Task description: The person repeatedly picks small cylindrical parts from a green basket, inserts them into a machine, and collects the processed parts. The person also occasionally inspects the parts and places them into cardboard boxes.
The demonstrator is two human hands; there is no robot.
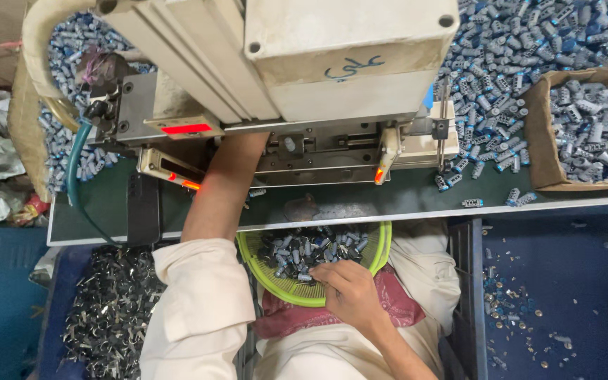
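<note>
Small grey-and-blue parts (304,252) sit heaped in a green basket (297,294) on the person's lap, tucked just under the near edge of the bench (360,204). Right hand (350,292) rests on the basket's near rim, fingers curled down into the heap, pinching at parts; can't tell if one's actually gripped. Basket probably sits there so parts stay within a short reach of the machine (304,77).

Left arm runs up past the basket, w/ forearm going under the machine head; left hand hidden behind the housing, so can't tell if it's open or closed.

Right of the machine: big loose pile of the same parts (522,49) and a cardboard box (540,141) full of them, at the bench's far right. Left of the basket, below the bench edge, a bin of dark metal clips (107,309).

Room's tight: bench edge overhangs the basket, machine crowds the middle. Open strip of green benchtop only in front of the machine.
</note>
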